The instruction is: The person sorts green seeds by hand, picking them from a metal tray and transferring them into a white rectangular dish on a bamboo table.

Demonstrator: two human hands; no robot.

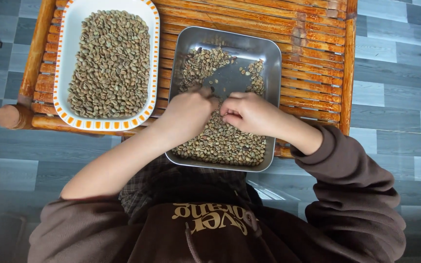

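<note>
Both hands sit on the beans (222,141) in the metal tray (273,58). The left hand (187,113) and right hand (248,113) are curled, maybe pinching beans. Farther off, a white dish (74,14) holds more beans.

A low bamboo desk (313,44) of orange-brown slats stands on a floor (395,97) of grey planks. Its frame is made of thicker round poles, one ending in a knob at the near left corner. Two containers rest directly on the slats, side by side and just apart. On the left lies a white oblong dish (67,113) with an orange-checked rim, heaped with pale green beans. To its right sits a square metal tray (273,53), its near edge overhanging the desk, beans spread across it with a bare patch in the middle.
</note>
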